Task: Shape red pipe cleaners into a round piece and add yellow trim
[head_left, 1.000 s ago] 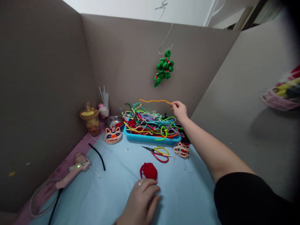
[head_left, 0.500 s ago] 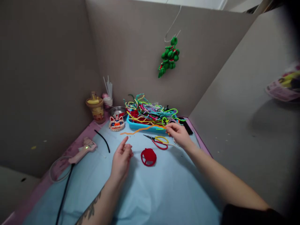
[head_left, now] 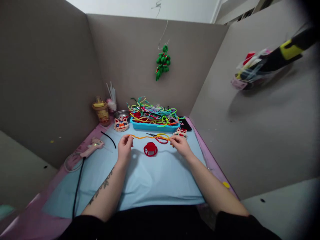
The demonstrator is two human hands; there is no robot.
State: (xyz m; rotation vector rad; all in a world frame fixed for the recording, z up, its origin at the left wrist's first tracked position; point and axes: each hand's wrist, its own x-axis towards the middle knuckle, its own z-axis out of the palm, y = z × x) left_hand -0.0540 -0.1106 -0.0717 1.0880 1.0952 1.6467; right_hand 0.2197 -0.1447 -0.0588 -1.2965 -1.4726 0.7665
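An orange pipe cleaner [head_left: 147, 136] is stretched between my two hands above the light blue mat [head_left: 155, 176]. My left hand [head_left: 125, 145] pinches its left end. My right hand [head_left: 178, 144] pinches its right end. Just below the pipe cleaner, between the hands, a small red pipe-cleaner piece [head_left: 150, 149] lies on the mat. Red-and-yellow scissors [head_left: 160, 137] lie right behind the orange strand.
A blue tray [head_left: 155, 126] heaped with coloured pipe cleaners stands at the back, with a black one [head_left: 109, 139] loose on the mat. Two small lion-face crafts [head_left: 121, 124] flank it. A pink glue gun [head_left: 91, 149] lies left. Grey partitions enclose the desk; a green ornament [head_left: 162, 61] hangs behind.
My right hand carried the orange pipe cleaner from above the tray down to the mat. My left hand left the red piece and took the strand's other end.
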